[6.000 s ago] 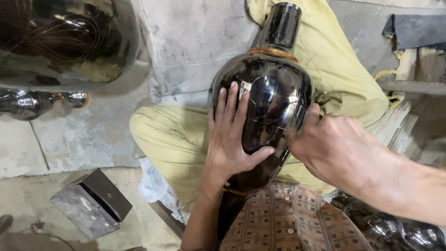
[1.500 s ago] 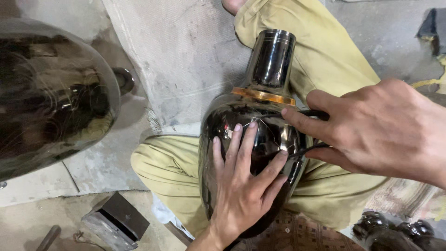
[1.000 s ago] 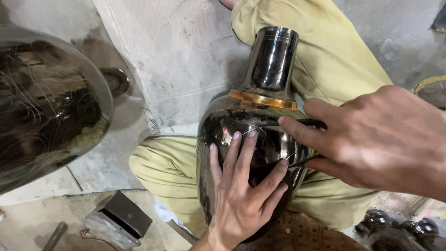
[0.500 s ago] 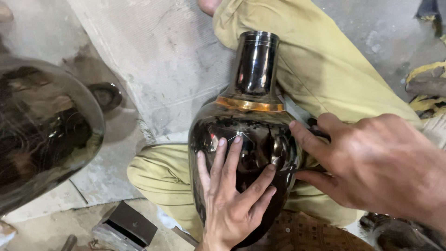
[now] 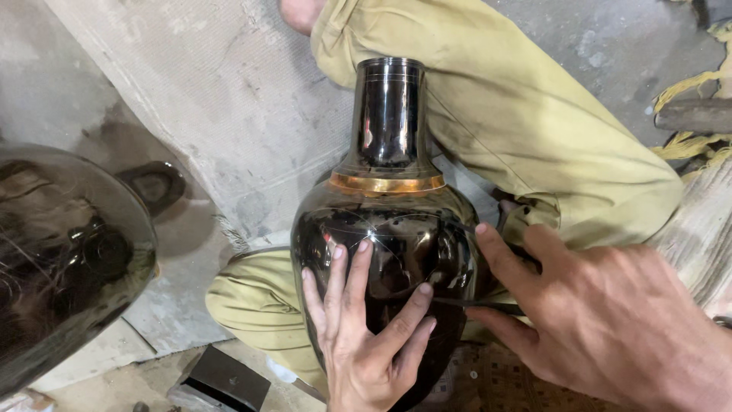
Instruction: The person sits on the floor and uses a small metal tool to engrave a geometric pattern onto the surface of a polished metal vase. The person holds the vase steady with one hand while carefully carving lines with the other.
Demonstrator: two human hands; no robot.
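A dark, shiny metal vase [image 5: 389, 221] with a tall neck and a brass-coloured band at the shoulder lies across my lap. My left hand [image 5: 362, 332] rests flat on its belly, fingers spread. My right hand [image 5: 602, 320] is at the vase's right side, pinching a thin dark pointed tool [image 5: 476, 303] whose tip touches the vase's surface. My legs in olive-yellow trousers [image 5: 534, 130] lie beneath and behind the vase.
A large polished metal vessel [image 5: 61, 259] stands at the left. A grey cloth [image 5: 213, 99] covers the floor behind. A small dark metal block [image 5: 225, 378] lies at the bottom left. Frayed yellow rope [image 5: 690, 84] and a wooden piece [image 5: 709, 221] are at the right.
The vase has shifted a little toward the view's centre. My right hand has slid down along the vase's right side with the tool. My left hand stays pressed on the belly.
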